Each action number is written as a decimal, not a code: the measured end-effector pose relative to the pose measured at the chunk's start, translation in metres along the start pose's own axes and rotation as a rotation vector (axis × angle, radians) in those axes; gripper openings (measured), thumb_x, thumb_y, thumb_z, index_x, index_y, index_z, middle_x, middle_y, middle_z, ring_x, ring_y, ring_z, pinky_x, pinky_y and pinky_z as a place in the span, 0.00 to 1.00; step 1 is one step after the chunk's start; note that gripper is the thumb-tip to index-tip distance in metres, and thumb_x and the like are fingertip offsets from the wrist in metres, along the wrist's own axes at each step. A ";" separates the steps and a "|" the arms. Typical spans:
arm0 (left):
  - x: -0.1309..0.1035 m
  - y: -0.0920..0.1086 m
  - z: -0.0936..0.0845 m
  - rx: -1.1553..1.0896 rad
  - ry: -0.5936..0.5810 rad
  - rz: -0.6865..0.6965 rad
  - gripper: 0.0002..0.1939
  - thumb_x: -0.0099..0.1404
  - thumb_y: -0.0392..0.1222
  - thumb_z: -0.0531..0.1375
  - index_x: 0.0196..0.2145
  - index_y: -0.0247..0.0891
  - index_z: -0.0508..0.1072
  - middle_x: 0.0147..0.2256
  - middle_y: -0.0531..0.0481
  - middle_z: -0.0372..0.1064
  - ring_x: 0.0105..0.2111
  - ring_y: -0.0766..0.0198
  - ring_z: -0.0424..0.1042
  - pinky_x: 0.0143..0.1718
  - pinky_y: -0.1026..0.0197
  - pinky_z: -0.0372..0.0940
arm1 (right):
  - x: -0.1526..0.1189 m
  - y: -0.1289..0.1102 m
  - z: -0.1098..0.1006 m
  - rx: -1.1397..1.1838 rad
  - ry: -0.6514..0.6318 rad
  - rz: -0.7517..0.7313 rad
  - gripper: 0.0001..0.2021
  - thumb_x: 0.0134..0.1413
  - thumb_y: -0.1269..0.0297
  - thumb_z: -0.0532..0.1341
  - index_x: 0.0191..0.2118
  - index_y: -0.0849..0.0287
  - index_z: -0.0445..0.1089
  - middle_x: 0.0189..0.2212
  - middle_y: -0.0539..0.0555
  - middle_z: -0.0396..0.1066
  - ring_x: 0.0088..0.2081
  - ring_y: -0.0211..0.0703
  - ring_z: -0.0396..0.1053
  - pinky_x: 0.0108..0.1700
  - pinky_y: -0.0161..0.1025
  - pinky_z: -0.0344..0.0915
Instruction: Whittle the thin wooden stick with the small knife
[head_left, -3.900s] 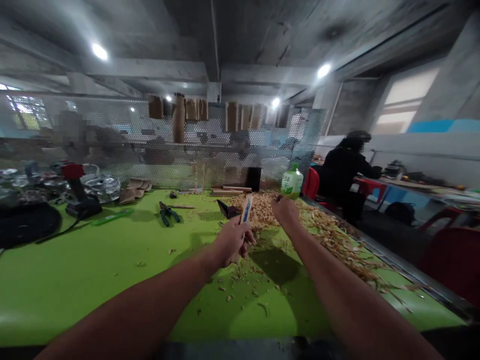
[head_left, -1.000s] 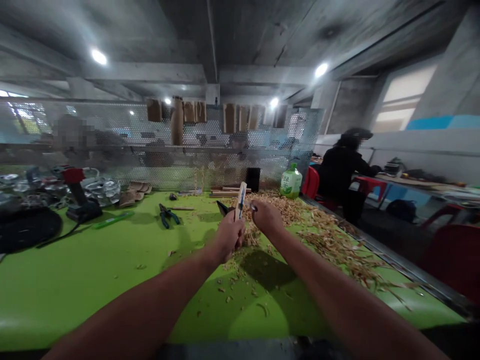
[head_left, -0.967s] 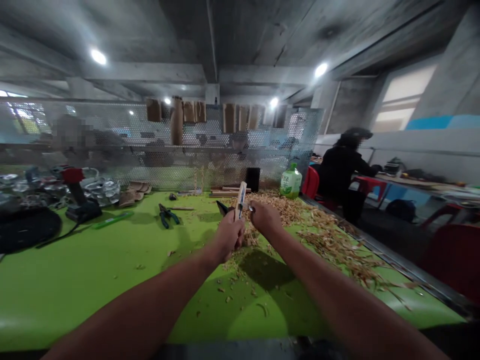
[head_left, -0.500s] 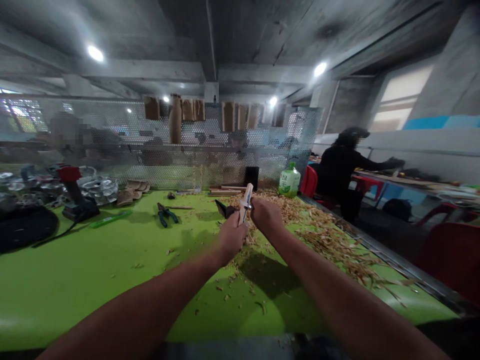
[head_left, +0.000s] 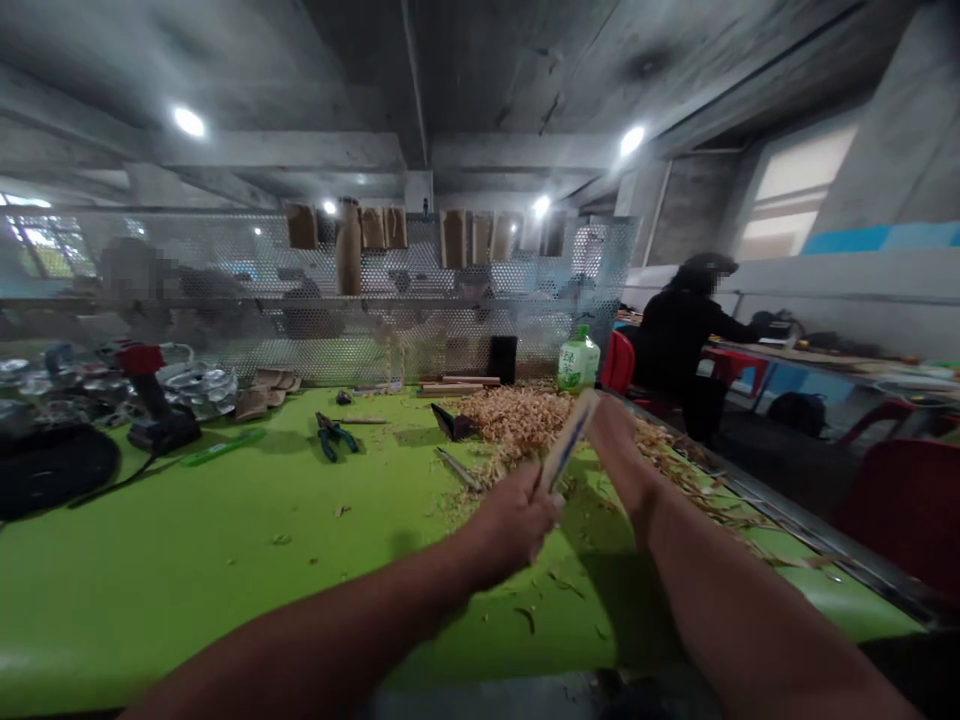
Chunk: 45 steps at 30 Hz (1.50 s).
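Green tabletop, shavings, concrete ceiling, left hand wrapped round wooden piece, right hand, grip unclear

The bare left arm slants rightward, its left grip curled tight; the bare right arm reaches farther forward, wrist bent, right grip blurred.

Beamed grey concrete ceiling carries lit white lamps; perforated silver metal partition below; dark red chair at right.
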<state>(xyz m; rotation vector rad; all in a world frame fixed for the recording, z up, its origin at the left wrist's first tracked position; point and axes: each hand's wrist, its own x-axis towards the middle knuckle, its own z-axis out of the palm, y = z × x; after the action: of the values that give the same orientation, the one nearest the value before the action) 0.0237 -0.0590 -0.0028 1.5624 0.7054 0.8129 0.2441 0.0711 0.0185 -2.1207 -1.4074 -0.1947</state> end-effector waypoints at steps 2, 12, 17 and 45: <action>0.006 0.001 -0.007 -0.108 0.017 0.015 0.12 0.64 0.48 0.55 0.42 0.39 0.62 0.23 0.59 0.56 0.14 0.75 0.50 0.13 0.70 0.49 | 0.000 -0.004 0.002 0.024 0.021 0.038 0.20 0.63 0.63 0.47 0.46 0.68 0.73 0.39 0.71 0.74 0.41 0.54 0.73 0.41 0.44 0.65; 0.029 -0.001 -0.051 -0.421 0.141 0.003 0.13 0.60 0.41 0.53 0.43 0.42 0.59 0.22 0.60 0.54 0.13 0.74 0.51 0.13 0.71 0.47 | -0.028 -0.048 0.036 0.265 -0.053 -0.299 0.18 0.56 0.65 0.54 0.51 0.58 0.72 0.44 0.57 0.75 0.45 0.45 0.72 0.47 0.36 0.64; 0.034 -0.005 -0.060 -0.465 0.108 0.094 0.12 0.53 0.33 0.53 0.37 0.41 0.59 0.26 0.58 0.58 0.16 0.74 0.55 0.14 0.69 0.53 | -0.027 -0.043 0.041 0.308 -0.080 -0.328 0.19 0.55 0.66 0.55 0.51 0.57 0.72 0.47 0.57 0.74 0.47 0.45 0.71 0.49 0.37 0.63; 0.035 0.000 -0.045 -0.241 0.216 0.045 0.11 0.59 0.38 0.53 0.41 0.42 0.60 0.21 0.63 0.51 0.11 0.77 0.46 0.12 0.73 0.43 | -0.072 -0.080 0.011 -0.169 -0.124 -0.522 0.15 0.62 0.66 0.48 0.44 0.58 0.71 0.37 0.59 0.75 0.38 0.44 0.71 0.38 0.35 0.59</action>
<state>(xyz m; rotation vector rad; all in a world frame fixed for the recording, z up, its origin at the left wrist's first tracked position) 0.0068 -0.0050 0.0043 1.2892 0.7004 1.0704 0.1401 0.0416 0.0095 -1.8746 -2.0645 -0.4005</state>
